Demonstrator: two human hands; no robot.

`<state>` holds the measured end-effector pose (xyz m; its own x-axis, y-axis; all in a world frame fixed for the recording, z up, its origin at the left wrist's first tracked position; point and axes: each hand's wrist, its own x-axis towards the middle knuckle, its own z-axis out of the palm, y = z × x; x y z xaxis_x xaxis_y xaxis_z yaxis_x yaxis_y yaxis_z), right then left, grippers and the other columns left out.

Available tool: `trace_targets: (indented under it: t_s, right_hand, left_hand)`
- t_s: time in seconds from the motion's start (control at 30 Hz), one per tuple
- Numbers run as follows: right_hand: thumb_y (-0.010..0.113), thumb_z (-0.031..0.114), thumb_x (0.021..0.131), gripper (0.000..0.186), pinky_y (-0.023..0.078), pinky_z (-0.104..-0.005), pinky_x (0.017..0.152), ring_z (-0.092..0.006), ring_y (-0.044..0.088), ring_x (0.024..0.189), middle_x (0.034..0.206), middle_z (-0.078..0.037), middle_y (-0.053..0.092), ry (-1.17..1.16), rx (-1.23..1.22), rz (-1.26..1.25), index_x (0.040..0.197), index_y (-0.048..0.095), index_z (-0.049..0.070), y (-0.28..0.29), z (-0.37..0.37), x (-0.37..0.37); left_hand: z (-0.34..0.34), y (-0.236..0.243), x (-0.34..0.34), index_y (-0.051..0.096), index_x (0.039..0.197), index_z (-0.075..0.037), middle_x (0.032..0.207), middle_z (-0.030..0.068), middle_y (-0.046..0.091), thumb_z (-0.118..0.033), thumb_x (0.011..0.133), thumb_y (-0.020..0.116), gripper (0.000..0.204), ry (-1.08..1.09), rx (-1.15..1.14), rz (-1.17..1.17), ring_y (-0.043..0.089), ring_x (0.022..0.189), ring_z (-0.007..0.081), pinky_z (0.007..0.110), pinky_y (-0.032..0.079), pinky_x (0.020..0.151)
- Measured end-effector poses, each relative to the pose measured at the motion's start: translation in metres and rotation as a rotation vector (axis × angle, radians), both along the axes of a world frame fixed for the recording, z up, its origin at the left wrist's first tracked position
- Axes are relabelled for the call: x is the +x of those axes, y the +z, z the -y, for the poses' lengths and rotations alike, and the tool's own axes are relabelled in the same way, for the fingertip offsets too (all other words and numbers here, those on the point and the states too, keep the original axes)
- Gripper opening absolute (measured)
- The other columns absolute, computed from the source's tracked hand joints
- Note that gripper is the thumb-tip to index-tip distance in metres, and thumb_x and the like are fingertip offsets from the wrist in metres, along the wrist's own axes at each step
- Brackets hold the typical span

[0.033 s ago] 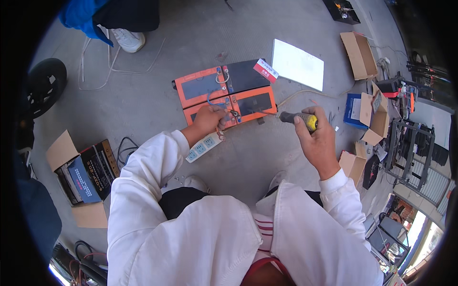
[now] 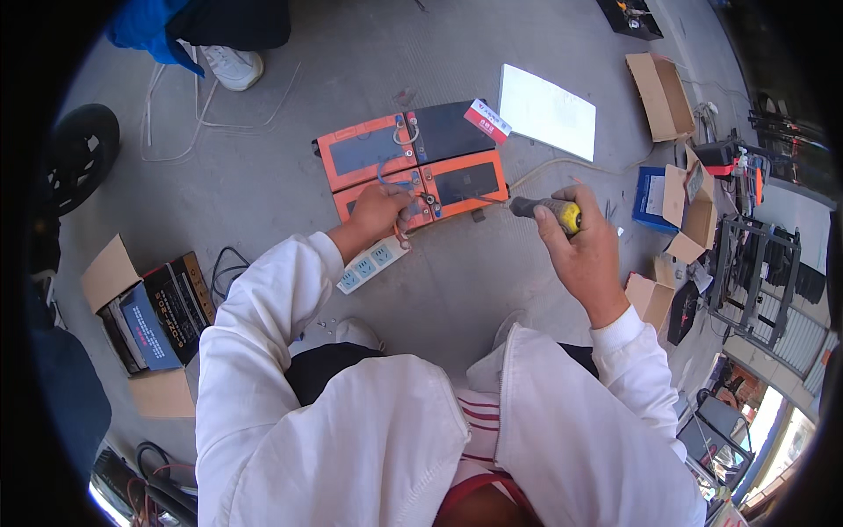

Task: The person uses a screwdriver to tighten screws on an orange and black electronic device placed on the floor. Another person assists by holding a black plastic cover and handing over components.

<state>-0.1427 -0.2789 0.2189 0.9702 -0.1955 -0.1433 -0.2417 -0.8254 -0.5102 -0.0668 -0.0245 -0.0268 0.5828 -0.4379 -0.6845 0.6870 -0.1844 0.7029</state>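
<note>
Several orange-and-black batteries (image 2: 470,182) lie side by side on the floor in front of me. Short leads join some of their terminals: a pale loop (image 2: 406,133) and a blue one (image 2: 385,167). At the near batteries, my left hand (image 2: 379,213) is closed in a pinch over the terminals. A short reddish cable (image 2: 401,237) hangs from its fingers above the power strip; the fingertips are partly hidden. Right of the batteries, my right hand (image 2: 580,255) grips a screwdriver (image 2: 549,212) by its yellow-and-grey handle. Its thin shaft points left toward the near right battery.
A white power strip (image 2: 373,263) lies below my left hand. Beyond the batteries is a white panel (image 2: 546,112), with a red-and-white card (image 2: 487,121) beside it. Open cardboard boxes (image 2: 660,97) stand right, another packed box (image 2: 158,325) left. Someone's white shoe (image 2: 233,67) is far left.
The view has shifted slightly, so the batteries and floor things sit a little higher in the picture. Both hands keep their grips.
</note>
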Motion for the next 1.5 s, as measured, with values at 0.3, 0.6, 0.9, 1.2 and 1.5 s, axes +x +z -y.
trace_targets:
  t_s: [0.3,0.6,0.9,1.2,1.5]
  right_hand:
    - [0.08,0.034,0.096,0.037,0.052,-0.0443,0.057,-0.0376,0.071,0.066,0.077,-0.018,0.071,0.268,-0.021,0.211,0.109,0.06,0.006,-0.006,-0.019,-0.014]
    - [0.079,0.034,0.096,0.037,0.052,-0.0468,0.058,-0.0416,0.07,0.067,0.076,-0.02,0.069,0.234,0.02,0.176,0.107,0.06,0.005,-0.016,-0.007,-0.022]
    - [0.08,0.035,0.096,0.037,0.053,-0.0461,0.059,-0.042,0.07,0.069,0.077,-0.021,0.07,0.18,0.016,0.161,0.106,0.062,0.005,-0.019,-0.01,-0.018]
    - [0.081,0.029,0.095,0.032,0.054,-0.044,0.061,-0.0391,0.07,0.067,0.077,-0.018,0.07,0.093,0.048,0.129,0.107,0.064,0.004,-0.014,-0.012,-0.014]
    - [0.08,0.018,0.091,0.032,0.052,-0.0492,0.076,-0.0409,0.068,0.089,0.098,-0.019,0.069,0.438,0.02,0.139,0.113,0.061,0.006,0.004,-0.034,-0.004]
  left_hand:
    - [-0.003,-0.005,-0.008,0.074,0.106,0.006,0.074,0.0047,0.066,-0.019,0.107,0.064,0.027,0.154,-0.037,0.095,0.064,0.061,0.0165,0.033,0.053,0.058]
    - [0.001,0.001,-0.004,0.074,0.106,0.005,0.076,0.0063,0.069,-0.02,0.106,0.063,0.027,0.075,0.087,0.128,0.065,0.057,0.0172,0.034,0.053,0.055]
    - [0.0,-0.005,-0.005,0.076,0.113,0.005,0.077,0.0064,0.071,-0.018,0.106,0.064,0.028,0.051,0.06,0.175,0.067,0.061,0.0165,0.032,0.055,0.058]
    - [-0.001,-0.003,-0.005,0.076,0.111,0.005,0.077,0.0064,0.071,-0.019,0.105,0.065,0.027,0.045,0.066,0.149,0.067,0.061,0.0163,0.033,0.054,0.059]
    - [-0.001,-0.003,-0.005,0.074,0.089,0.004,0.074,0.0092,0.072,-0.022,0.103,0.069,0.03,0.062,0.07,0.155,0.07,0.062,0.019,0.036,0.057,0.06]
